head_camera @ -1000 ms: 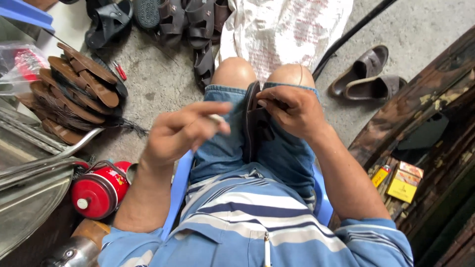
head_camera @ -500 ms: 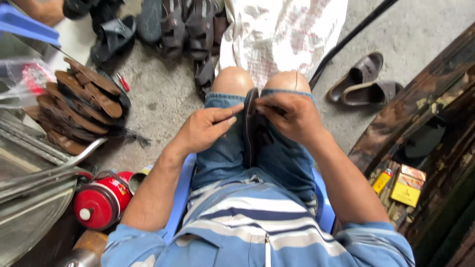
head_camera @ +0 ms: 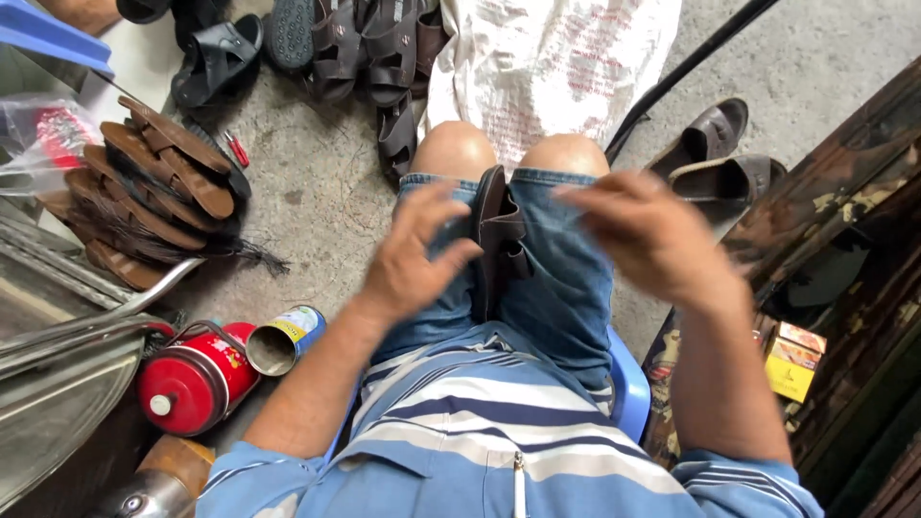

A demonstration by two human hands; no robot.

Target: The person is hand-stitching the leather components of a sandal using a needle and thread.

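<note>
Seated on a blue stool [head_camera: 628, 384], knees bare, denim shorts [head_camera: 566, 278], striped shirt [head_camera: 499, 422].

Dark brown sandal [head_camera: 499, 240] wedged upright between the thighs, sole edge up, straps facing right.

Left hand [head_camera: 417, 254] just left of the sandal, fingers spread and loosely curled, thumb tip touching or almost touching the strap; nothing gripped. Right hand [head_camera: 652, 235] right of the sandal and clear of it, lifted above the right thigh, fingers [head_camera: 595, 197] fanned out and blurred, empty as far as can be told.

Beyond the hands, past the knees: white printed sack [head_camera: 556, 67] on the concrete, row of dark sandals [head_camera: 355, 48] to its left.

Far left of the left hand: stack of brown soles [head_camera: 153, 192], small red tool [head_camera: 235, 149] beside them, clear plastic bag [head_camera: 43, 144] further out.

Below and left of the left forearm: open tin can [head_camera: 283, 341] on its side, touching a red canister [head_camera: 192, 379]; curved metal sheet [head_camera: 58, 403] at the frame edge.

Up and right of the right hand: pair of brown slip-ons [head_camera: 720, 153], black hose [head_camera: 686, 72] running diagonally past them.

Beside the right elbow: small yellow boxes [head_camera: 791, 360] against dark wood.
</note>
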